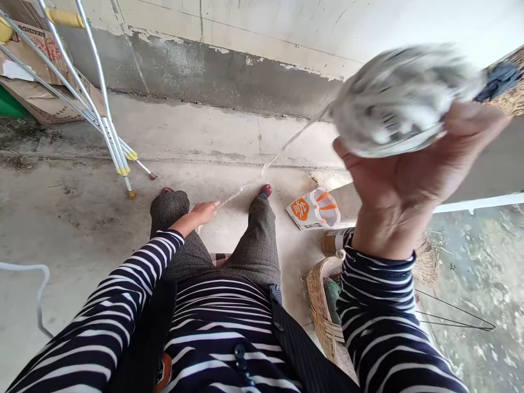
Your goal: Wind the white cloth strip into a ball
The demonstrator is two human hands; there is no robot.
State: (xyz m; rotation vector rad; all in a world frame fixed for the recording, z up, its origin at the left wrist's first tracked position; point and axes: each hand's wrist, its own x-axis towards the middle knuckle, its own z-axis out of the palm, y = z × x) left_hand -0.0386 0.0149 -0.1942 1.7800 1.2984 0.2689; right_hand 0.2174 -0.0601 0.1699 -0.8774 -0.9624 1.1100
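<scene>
While the right hand [409,180] is raised close to the person's head, its fingers bent round a whitish ball [401,103] that blurs with motion, a pale strand [295,139] slants down from the ball to the left hand [203,214], closed on it over the left leg [192,259]. By the person's right side sits a woven basket [321,311], and just past it an open white-and-orange carton [301,210]. Farther off, crutches [110,136] stand at the left, before a cardboard box [61,106] near the peeling wall [245,76].
</scene>
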